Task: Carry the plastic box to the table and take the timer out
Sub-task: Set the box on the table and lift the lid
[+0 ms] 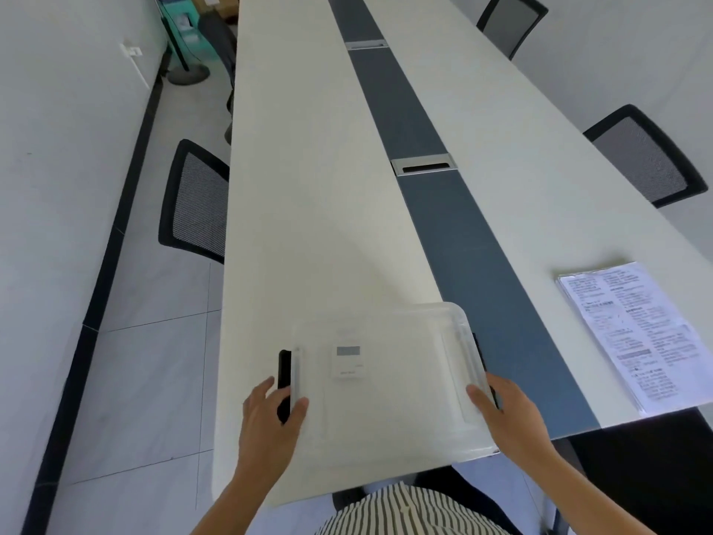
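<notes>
A clear plastic box (389, 403) with a lid and black side latches sits at the near end of the long white table (308, 210). Through the lid I see a small white timer (348, 361) with a grey display lying inside. My left hand (270, 422) grips the box's left side, thumb on the lid and fingers around the black latch (284, 376). On the box's right edge rests my right hand (505, 411), thumb on top and fingers wrapped around the side.
A stack of printed papers (636, 334) lies on the table to the right. A dark blue strip with metal cable ports (422, 164) runs down the table's middle. Black mesh chairs (196, 202) stand along both sides; a wall is at left.
</notes>
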A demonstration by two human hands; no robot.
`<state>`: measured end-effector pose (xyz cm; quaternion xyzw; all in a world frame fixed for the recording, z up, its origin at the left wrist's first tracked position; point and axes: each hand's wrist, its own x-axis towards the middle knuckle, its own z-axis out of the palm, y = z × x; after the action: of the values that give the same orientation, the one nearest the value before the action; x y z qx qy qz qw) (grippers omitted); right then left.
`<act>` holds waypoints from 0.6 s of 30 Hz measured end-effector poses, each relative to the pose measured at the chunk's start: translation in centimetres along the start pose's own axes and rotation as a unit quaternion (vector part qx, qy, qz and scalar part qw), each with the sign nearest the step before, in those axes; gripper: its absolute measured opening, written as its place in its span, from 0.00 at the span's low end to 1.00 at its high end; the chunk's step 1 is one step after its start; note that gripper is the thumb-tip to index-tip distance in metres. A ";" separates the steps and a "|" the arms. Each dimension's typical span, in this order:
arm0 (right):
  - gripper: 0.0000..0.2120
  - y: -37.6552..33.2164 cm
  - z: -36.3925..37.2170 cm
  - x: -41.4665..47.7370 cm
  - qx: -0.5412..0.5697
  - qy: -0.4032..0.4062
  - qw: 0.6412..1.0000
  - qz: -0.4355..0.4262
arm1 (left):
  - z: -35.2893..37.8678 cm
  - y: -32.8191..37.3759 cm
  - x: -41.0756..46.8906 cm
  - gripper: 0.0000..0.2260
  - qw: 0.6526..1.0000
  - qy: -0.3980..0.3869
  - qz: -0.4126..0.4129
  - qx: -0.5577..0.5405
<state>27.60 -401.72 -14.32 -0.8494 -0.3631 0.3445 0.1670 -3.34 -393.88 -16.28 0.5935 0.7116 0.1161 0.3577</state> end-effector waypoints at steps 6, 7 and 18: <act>0.16 -2.3 -2.9 -1.1 0.121 0.014 0.993 -0.008 | -2.5 2.6 -0.7 0.11 0.986 0.060 0.003 -0.155; 0.13 -3.3 -3.9 -1.1 0.185 0.003 0.983 -0.005 | -3.1 3.3 -0.6 0.08 0.978 0.065 0.007 -0.196; 0.13 -11.7 -4.9 15.9 0.373 -0.053 0.925 0.044 | -0.4 4.0 2.8 0.20 0.994 0.061 -0.034 -0.087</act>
<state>33.12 -382.31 -11.94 -0.7217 -0.1786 0.5063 0.4368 -0.71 -390.06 -14.66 0.5275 0.7390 0.2015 0.3674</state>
